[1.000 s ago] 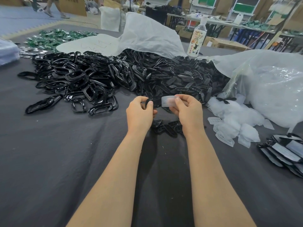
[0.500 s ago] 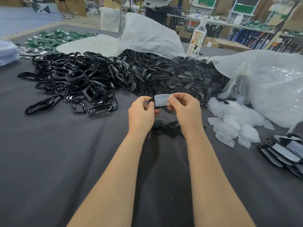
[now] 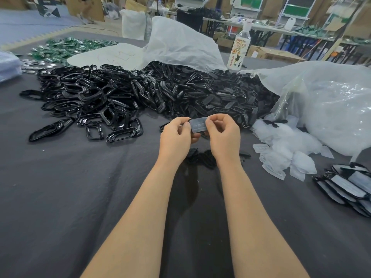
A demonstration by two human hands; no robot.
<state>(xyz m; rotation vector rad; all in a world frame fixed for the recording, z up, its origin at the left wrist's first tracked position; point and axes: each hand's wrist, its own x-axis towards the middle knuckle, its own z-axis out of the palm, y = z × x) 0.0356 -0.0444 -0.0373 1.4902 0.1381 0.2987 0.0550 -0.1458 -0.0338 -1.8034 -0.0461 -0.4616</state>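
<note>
I have the left grip [image 3: 176, 136] and the right grip [image 3: 223, 133] each pinched narrow on one end of a clear pad [image 3: 198, 125]. It is raised above the grey counter [image 3: 80, 187], just in front of the heap of black frames [image 3: 140, 93].

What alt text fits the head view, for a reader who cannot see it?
The left hand and the right hand pinch a small clear pad between them over a grey table. Behind lie a heap of black plastic parts, a clear bag and a bottle.
</note>
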